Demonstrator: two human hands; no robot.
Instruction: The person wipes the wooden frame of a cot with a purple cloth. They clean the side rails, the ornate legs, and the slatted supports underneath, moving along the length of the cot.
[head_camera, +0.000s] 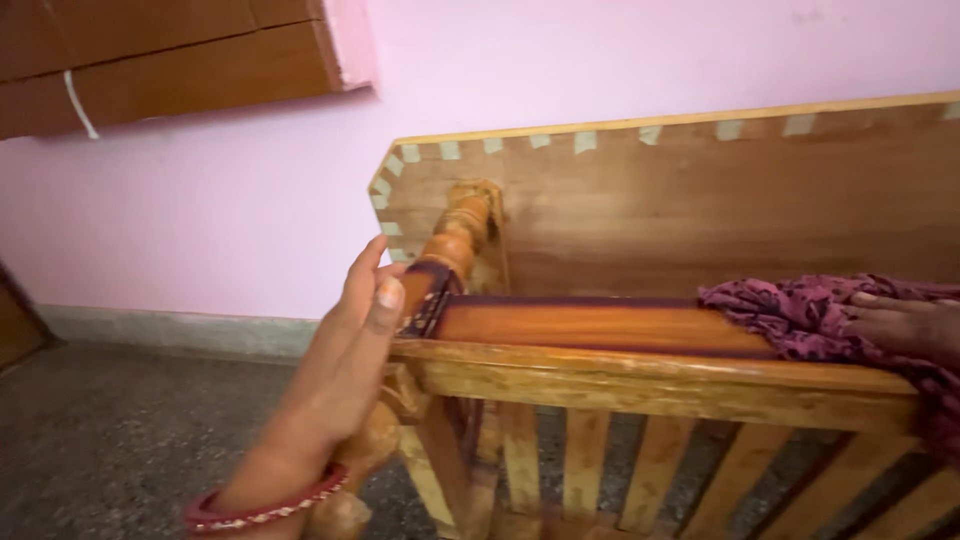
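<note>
A polished wooden bed frame (620, 375) with slatted side stands on a speckled grey floor (120, 440) against a pink wall (200, 200). The left hand (345, 350), fingers straight and apart (gripping nothing), rests against the turned corner post (455, 240). The right hand (905, 325) presses flat on a maroon patterned cloth (790, 310) lying on the top rail.

Soft, even indoor light, slightly blurred

No hard shadows or glare; the varnished wooden rail (650, 375) shows a mild sheen, and the left hand (345, 365) looks motion-softened.
</note>
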